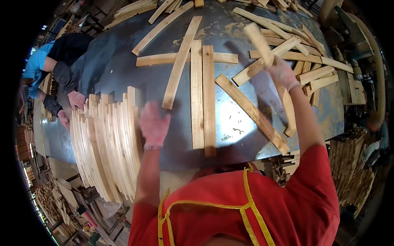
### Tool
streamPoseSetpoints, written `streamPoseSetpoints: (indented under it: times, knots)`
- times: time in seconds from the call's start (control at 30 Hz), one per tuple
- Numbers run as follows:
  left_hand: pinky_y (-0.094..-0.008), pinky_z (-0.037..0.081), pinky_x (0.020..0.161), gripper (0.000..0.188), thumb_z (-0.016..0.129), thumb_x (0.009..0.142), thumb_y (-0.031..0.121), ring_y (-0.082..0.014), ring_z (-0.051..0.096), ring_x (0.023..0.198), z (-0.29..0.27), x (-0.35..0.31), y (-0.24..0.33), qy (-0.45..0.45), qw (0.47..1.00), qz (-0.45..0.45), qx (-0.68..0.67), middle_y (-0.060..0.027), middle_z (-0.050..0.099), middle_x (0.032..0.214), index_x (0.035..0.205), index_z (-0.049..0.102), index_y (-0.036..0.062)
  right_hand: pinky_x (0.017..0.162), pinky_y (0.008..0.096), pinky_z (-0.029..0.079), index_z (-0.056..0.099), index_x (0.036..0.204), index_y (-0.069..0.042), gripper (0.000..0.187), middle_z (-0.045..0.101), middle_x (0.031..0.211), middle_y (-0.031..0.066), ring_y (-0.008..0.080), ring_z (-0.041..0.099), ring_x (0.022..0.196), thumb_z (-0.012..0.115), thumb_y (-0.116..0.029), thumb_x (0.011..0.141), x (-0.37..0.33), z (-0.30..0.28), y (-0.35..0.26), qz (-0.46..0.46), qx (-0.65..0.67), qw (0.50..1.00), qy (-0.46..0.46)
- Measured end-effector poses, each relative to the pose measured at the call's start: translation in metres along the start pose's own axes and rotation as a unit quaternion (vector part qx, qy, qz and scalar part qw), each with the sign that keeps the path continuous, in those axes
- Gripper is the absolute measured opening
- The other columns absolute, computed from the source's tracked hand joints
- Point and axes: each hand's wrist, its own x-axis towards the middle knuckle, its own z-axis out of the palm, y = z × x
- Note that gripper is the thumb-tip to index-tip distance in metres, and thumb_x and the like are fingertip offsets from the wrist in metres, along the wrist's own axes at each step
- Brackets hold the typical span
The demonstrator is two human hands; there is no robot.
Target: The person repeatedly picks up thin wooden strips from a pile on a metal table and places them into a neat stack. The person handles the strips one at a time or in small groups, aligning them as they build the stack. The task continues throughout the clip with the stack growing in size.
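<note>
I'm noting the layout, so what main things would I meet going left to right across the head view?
Co-worker's blue shirt, row of wooden strips, left hand, two parallel boards, right hand, ridged hose.

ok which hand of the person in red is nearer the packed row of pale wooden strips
Left. The left hand is just right of the strips; the right hand is much farther right, holding a pale, flat wooden board.
</note>
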Motion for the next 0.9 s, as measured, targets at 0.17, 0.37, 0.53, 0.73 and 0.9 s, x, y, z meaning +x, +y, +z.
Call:
streamPoseSetpoints:
  times: [0.17,0.37,0.53,0.73,0.9]
  knots:
    - [-0.0520,0.051,0.106,0.080,0.079,0.085,0.044,-0.0392,0.058,0.132,0.027,0.064,0.060,-0.014,0.999,-0.012,-0.038,-0.0172,0.059,0.142,0.153,0.048,0.0136,0.103,0.0423,0.053,0.059,0.141,0.005,0.081,0.071,0.129,0.0274,0.0373,0.070,0.121,0.084,-0.043,0.082,0.086,0.020,-0.001,0.198,0.145,0.946,0.212]
    - [-0.0470,0.056,0.101,0.078,0.074,0.088,0.025,-0.0356,0.067,0.119,0.034,0.012,0.080,-0.049,0.975,-0.016,-0.218,-0.0166,0.064,0.137,0.160,0.046,0.0129,0.097,0.0440,0.057,0.059,0.138,0.004,0.067,0.072,0.125,0.0216,0.0370,0.071,0.110,0.087,-0.026,0.085,0.094,0.074,0.075,0.244,0.469,0.823,0.207]
    - [-0.0327,0.057,0.091,0.070,0.064,0.092,0.008,-0.0162,0.069,0.108,0.046,-0.096,0.028,-0.156,0.621,-0.138,-0.756,-0.0066,0.071,0.131,0.161,0.050,0.0092,0.078,0.0410,0.061,0.061,0.134,0.003,0.048,0.072,0.112,0.0161,0.0275,0.072,0.090,0.079,-0.010,0.092,0.007,0.079,-0.027,0.138,0.551,0.813,0.130]
    - [-0.0322,0.056,0.089,0.063,0.060,0.091,0.004,-0.0152,0.068,0.101,0.021,-0.171,-0.035,-0.120,0.727,-0.172,-0.654,-0.0031,0.071,0.118,0.154,0.057,0.0053,0.081,0.0389,0.061,0.054,0.139,-0.001,0.055,0.072,0.118,0.0146,0.0231,0.071,0.095,0.078,-0.011,0.091,-0.112,0.184,-0.160,0.097,0.442,0.892,0.001]
    - [-0.0429,0.056,0.091,0.060,0.072,0.092,0.017,-0.0319,0.069,0.111,0.038,-0.241,-0.094,-0.012,0.948,-0.086,-0.307,-0.0149,0.069,0.130,0.149,0.058,0.0051,0.101,0.0441,0.055,0.056,0.135,0.005,0.056,0.071,0.115,0.0265,0.0365,0.070,0.116,0.074,-0.017,0.087,-0.210,0.286,-0.288,0.116,0.219,0.945,-0.215]
